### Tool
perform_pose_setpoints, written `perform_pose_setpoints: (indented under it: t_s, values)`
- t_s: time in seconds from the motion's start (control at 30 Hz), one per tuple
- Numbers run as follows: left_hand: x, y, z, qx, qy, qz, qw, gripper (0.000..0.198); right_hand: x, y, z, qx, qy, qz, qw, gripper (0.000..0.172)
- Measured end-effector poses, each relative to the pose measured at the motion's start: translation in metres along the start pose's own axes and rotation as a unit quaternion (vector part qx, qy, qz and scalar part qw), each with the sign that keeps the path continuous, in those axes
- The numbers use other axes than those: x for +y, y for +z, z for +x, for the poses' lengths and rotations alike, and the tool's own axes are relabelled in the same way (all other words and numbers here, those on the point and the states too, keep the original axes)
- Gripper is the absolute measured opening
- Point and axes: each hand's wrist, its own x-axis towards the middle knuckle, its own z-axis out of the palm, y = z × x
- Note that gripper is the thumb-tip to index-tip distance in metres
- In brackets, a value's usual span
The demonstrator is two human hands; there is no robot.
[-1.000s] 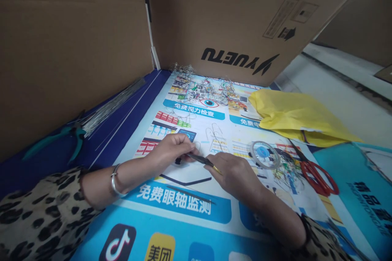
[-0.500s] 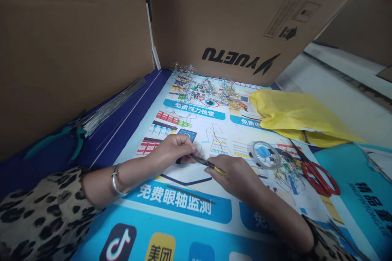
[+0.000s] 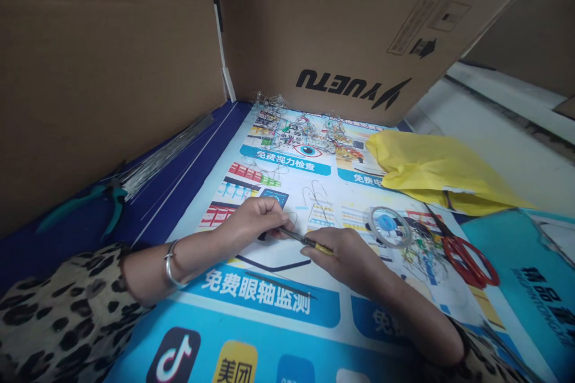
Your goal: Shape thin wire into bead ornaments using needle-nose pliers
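Observation:
My left hand (image 3: 256,218) is closed in a pinch, with a thin loop of wire (image 3: 293,216) showing at its fingertips. What exactly sits between those fingers is hidden. Closed around a slim tool (image 3: 309,242) with a dark metal tip and a yellowish handle is my right hand (image 3: 350,254). The tip points left and reaches my left fingertips. Just beyond the hands lie bent wire pieces (image 3: 317,194) on the printed sheet (image 3: 287,335). Right of my right hand are a clear round spool (image 3: 390,227) and a small wire tangle (image 3: 424,257).
Red-handled scissors (image 3: 471,262) and a yellow bag (image 3: 440,164) lie to the right. Teal-handled pliers (image 3: 114,209) rest beside a bundle of straight wires (image 3: 162,155) at left. Wire clusters (image 3: 305,128) spread at the back, before a tall cardboard wall (image 3: 323,30).
My right hand and the slim tool have shifted very slightly to the right. My left hand stays in the same place.

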Motion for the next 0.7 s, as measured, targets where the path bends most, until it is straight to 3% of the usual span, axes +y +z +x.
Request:
perform_pose_setpoints:
  t_s: [0.13,0.27,0.37,0.53,0.7]
  values:
    - [0.001,0.001,0.001,0.003,-0.003,-0.039,0.999,0.019,0.002,0.009,0.0,0.07,-0.006,-0.075,0.995,0.015]
    - [0.002,0.002,0.003,0.013,-0.012,-0.096,0.995,0.019,0.006,0.018,0.001,0.169,-0.048,-0.176,0.969,0.018]
    - [0.002,0.002,0.003,0.015,-0.022,-0.112,0.993,0.019,0.009,0.02,0.002,0.21,-0.081,-0.208,0.952,0.02]
    - [0.002,0.002,0.003,0.018,-0.03,-0.118,0.992,0.02,0.011,0.02,0.002,0.24,-0.1,-0.228,0.938,0.02]
    - [0.004,0.004,0.002,0.036,-0.034,-0.123,0.991,0.019,0.011,0.02,0.001,0.223,-0.093,-0.219,0.945,0.022]
